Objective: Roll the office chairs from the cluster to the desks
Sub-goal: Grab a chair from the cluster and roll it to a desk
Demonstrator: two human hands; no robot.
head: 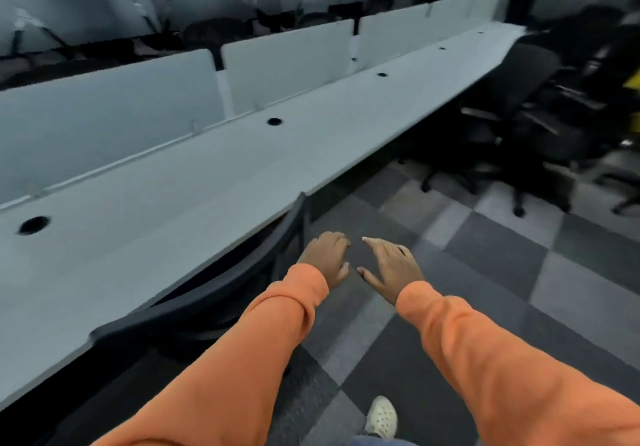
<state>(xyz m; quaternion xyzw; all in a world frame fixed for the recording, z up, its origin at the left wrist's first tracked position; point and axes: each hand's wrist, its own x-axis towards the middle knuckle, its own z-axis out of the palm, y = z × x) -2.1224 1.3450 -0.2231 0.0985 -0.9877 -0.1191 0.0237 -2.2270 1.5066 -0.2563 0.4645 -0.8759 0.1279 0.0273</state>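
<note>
My left hand [325,260], fingers loosely curled, and right hand [393,267], fingers straight, hover empty; one office chair [221,290] sits tucked just left of them.

Table [194,182]: smooth matt laminate. Chair back [221,293]: dark matt mesh. Floor [502,255]: rough matt carpet tiles. Sleeves [277,324]: soft cloth, ribbed cuffs. Shoe [382,416]: perforated plastic
</note>
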